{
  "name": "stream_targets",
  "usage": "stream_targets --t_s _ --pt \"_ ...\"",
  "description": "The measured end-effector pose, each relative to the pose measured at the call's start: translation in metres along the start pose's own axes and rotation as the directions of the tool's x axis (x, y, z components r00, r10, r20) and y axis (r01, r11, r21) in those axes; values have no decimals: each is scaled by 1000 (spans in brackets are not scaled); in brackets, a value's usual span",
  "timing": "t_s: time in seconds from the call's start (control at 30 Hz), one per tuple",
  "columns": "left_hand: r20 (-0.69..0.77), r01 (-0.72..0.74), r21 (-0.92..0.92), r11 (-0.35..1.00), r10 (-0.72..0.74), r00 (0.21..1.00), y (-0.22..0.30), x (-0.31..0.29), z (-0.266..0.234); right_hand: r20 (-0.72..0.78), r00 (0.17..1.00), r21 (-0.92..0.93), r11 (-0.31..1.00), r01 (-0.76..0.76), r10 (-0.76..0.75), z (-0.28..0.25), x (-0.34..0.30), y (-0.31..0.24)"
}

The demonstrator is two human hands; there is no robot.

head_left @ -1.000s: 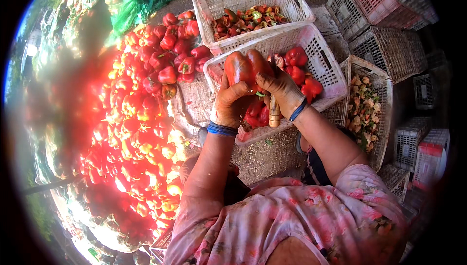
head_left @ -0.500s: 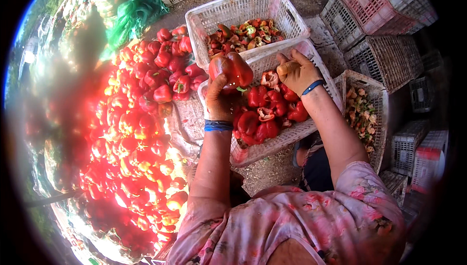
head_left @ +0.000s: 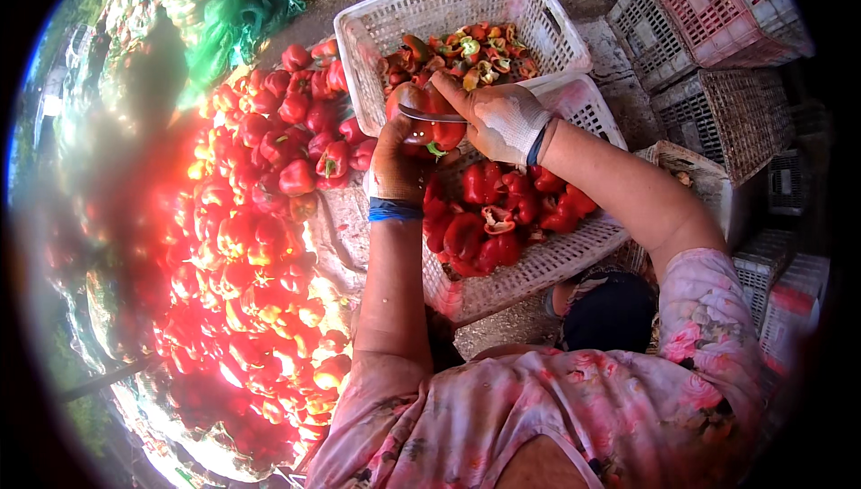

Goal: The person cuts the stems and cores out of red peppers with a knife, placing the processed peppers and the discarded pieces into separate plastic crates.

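Observation:
My left hand, in a stained glove with a blue band at the wrist, is closed around a red bell pepper. Gripped in my gloved right hand is a small knife, its thin curved blade lying across the pepper. A bit of green shows at the pepper's lower side. Both hands are above a white plastic crate that holds several red peppers, some cut open. Just beyond, a second white crate contains cut pepper tops and cores.
A large heap of red peppers spreads along my left, partly washed out by sunlight. Green netting lies at its far end. Stacked crates stand at the right, with another crate beside my right arm.
My right hand has moved left to the pepper, and the knife blade now shows across it. My left hand still holds the pepper. The view has shifted slightly.

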State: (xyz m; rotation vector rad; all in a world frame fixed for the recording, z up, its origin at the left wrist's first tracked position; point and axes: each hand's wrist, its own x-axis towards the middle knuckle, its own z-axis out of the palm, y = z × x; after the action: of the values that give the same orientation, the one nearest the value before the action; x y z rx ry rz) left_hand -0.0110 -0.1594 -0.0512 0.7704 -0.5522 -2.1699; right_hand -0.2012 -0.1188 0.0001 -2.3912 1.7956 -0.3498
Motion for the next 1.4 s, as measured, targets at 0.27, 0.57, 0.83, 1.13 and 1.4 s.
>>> stream_targets --t_s 0.27,0.57,0.83,1.13,1.4 --pt "-109 49 80 996 -40 993 3 35 -13 238 954 -90 983 -163 180 12 51 30" --pt "116 -62 13 998 60 991 12 51 3 35 996 170 982 80 -87 12 59 67" --pt "87 -339 471 815 339 937 -6 48 51 647 743 -37 980 -193 171 82 113 142" --pt "100 -469 330 819 464 880 16 21 45 455 643 631 287 -721 617 3 48 77" --pt "-9 -409 -20 912 409 912 -6 -4 26 132 686 978 17 -207 715 -15 -56 -74"
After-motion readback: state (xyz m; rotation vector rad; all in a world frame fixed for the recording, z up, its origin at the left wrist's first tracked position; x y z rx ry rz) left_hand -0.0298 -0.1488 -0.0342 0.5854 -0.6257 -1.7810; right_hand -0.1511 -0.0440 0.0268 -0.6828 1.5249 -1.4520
